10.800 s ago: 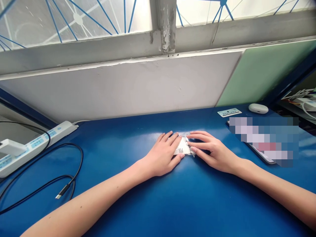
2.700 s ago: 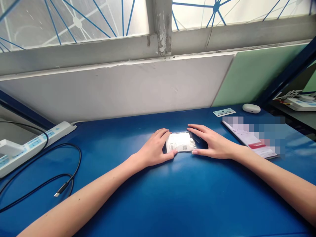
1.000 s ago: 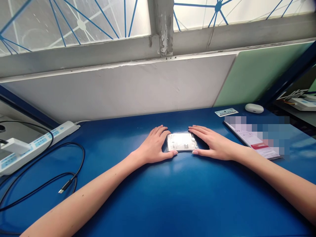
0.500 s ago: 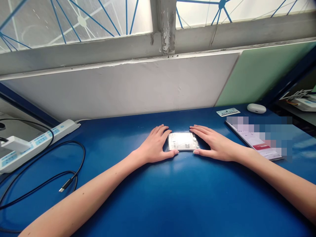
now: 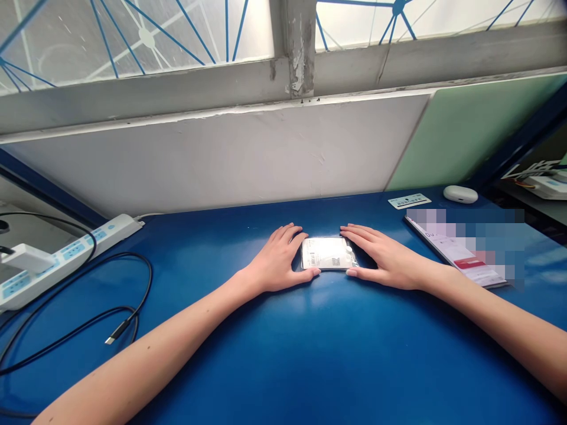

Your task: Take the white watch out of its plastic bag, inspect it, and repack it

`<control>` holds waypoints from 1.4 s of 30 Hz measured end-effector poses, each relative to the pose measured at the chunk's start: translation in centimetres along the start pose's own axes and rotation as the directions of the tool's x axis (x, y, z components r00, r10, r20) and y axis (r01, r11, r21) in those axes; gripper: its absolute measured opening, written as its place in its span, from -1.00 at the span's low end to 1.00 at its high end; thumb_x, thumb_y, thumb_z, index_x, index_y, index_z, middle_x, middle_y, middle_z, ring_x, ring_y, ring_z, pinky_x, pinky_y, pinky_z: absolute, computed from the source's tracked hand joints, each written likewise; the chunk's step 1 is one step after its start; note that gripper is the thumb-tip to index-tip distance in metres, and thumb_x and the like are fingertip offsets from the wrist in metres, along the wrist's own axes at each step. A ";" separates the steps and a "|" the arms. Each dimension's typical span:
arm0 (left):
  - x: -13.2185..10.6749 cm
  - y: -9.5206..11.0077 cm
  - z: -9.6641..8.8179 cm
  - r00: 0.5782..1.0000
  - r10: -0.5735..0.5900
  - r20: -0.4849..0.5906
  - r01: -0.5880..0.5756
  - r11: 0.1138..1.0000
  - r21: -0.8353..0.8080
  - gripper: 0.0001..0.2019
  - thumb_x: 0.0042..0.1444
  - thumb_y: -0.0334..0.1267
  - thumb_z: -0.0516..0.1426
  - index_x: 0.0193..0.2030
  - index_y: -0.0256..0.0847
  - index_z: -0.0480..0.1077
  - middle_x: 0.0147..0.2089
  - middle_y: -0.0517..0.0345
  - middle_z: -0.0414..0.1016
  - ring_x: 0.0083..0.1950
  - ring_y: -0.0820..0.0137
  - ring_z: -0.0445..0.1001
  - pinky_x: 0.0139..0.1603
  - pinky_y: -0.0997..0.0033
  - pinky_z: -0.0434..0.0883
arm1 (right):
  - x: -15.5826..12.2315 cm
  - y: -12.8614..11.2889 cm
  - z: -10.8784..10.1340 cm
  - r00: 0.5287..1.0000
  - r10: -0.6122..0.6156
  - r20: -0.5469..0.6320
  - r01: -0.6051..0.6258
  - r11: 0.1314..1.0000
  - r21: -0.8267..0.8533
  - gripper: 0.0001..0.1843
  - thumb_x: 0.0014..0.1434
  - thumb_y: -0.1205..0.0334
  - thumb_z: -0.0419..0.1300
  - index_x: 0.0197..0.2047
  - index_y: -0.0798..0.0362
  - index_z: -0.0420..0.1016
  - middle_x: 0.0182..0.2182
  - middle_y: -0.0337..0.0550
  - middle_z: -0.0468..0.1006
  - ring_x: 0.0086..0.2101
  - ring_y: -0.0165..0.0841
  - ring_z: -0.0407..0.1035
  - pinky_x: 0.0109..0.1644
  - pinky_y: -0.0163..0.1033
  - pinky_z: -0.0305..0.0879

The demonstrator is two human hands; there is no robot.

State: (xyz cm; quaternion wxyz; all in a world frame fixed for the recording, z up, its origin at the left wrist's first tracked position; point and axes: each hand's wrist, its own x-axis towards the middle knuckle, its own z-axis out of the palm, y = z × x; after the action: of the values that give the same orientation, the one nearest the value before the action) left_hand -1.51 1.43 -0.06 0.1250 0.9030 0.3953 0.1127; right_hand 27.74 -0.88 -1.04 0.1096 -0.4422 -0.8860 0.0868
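A small flat packet (image 5: 328, 254) in clear wrapping lies on the blue tabletop (image 5: 319, 348), its white label with a square code facing up. At its left end is my left hand (image 5: 283, 260), fingers stretched out along the far side and thumb along the near edge. My right hand (image 5: 376, 257) frames the other end in the same way, fingers straight and thumb apart. Both hands rest low at the table, touching or very close to the packet's edges; neither is closed around it. What lies beneath the packet is hidden.
On the left are a white power strip (image 5: 73, 257) with a plugged-in adapter and a looped black cable (image 5: 148, 283). To the right lie a partly pixelated tablet-like device (image 5: 447, 248), a pale card (image 5: 410, 201) and a white rounded case (image 5: 460, 194). A white panel (image 5: 221, 159) stands behind.
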 end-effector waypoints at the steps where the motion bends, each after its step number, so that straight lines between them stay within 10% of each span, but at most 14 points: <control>1: 0.0 0.0 0.0 1.000 0.001 -0.002 -0.001 1.000 -0.001 -0.22 0.14 0.23 0.18 0.33 -0.29 0.24 0.43 -0.29 0.17 0.50 -0.17 0.01 0.46 -0.23 0.06 | 0.0 0.0 0.0 1.000 -0.001 -0.001 0.001 1.000 -0.002 -0.09 0.27 -0.28 0.08 0.44 0.22 0.13 0.38 0.27 0.22 0.36 0.09 0.08 0.35 0.23 0.18; 42: -0.1 0.1 -0.4 0.998 0.057 0.013 -0.057 0.998 0.004 -0.26 0.18 0.21 0.16 0.33 -0.29 0.27 0.44 -0.29 0.17 0.48 -0.12 0.08 0.42 -0.20 0.13 | -0.1 0.2 0.4 0.997 -0.031 -0.068 0.034 0.999 0.035 -0.17 0.25 -0.21 0.15 0.42 0.10 0.18 0.36 0.20 0.27 0.34 0.11 0.13 0.32 0.26 0.21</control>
State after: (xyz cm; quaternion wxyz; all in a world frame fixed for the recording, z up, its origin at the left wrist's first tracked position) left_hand -1.62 1.35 0.31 0.1223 0.9149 0.3687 0.1096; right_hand 27.83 -0.82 -1.51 0.1487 -0.4283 -0.8871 0.0862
